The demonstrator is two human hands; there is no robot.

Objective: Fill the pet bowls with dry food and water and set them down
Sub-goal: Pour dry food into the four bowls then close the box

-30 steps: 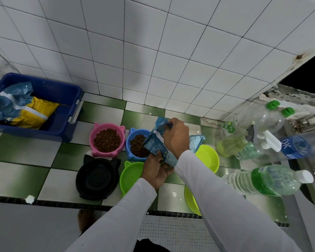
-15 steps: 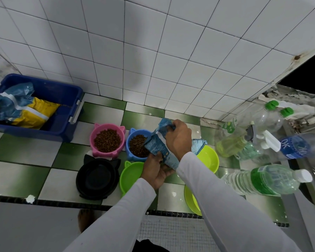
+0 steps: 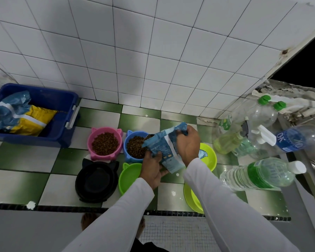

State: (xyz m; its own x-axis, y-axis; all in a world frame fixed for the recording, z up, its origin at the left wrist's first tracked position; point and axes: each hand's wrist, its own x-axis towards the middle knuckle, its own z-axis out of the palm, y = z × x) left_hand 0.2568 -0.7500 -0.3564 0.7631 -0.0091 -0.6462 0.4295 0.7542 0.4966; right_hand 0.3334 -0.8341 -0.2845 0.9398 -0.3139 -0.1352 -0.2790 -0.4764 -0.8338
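On the green-and-white checkered counter [image 3: 102, 122] against the white tiled wall, the head view shows a blue dry-food pouch [image 3: 164, 148] tipped with its open mouth over the blue cat-eared bowl [image 3: 135, 146], which already holds brown kibble. The right hand [image 3: 188, 142] grips the pouch's upper end, fingers curled round the crumpled top; the fingertips are hidden behind the foil. The left hand [image 3: 152, 170] holds the pouch from below, thumb pressed against its face, while the other fingers sit under the pouch and cannot be made out. Whether kibble is falling at the mouth is too blurred to tell.

Just left of the blue bowl stands a pink cat-eared bowl [image 3: 105, 143], full of kibble. In front of it sits a black cat-eared bowl [image 3: 96, 180], its inside too dark to read. A green cat-eared bowl [image 3: 129, 177] beside it is partly covered by the left wrist. A lime bowl [image 3: 208, 157] lies behind the right forearm, and another lime bowl [image 3: 193, 199] near the counter's edge is mostly hidden by the white sleeve.

At far left a blue bin [image 3: 62, 113], cut off by the frame, holds crumpled blue and yellow bags. At right, a water bottle with a green label [image 3: 262, 175] stands near clear bottles whose outlines blur together.
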